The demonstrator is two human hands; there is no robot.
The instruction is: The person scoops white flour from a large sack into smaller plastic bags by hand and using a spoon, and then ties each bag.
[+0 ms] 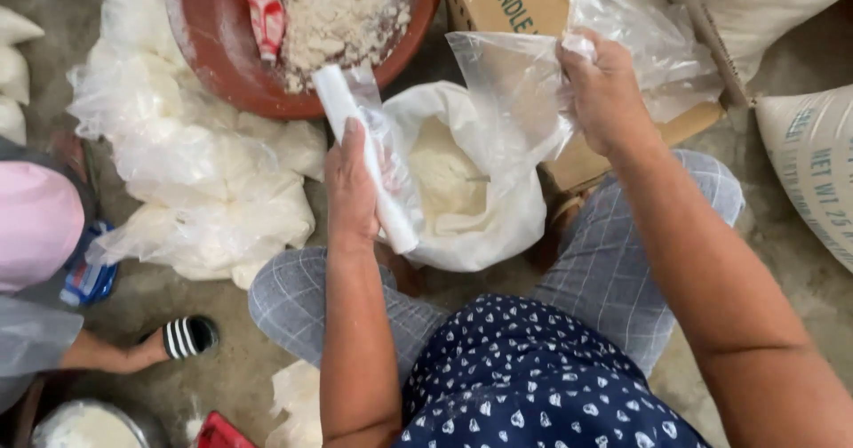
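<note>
A clear plastic bag [515, 101] hangs pinched in the right hand [609, 92], just above an open white sack of flour [462, 190]; the left hand [351, 186] is closed around a roll of bags [364, 150]; a red basin [222, 48] of flour sits beyond, filled bags [204, 190] heaped beside it.
</note>
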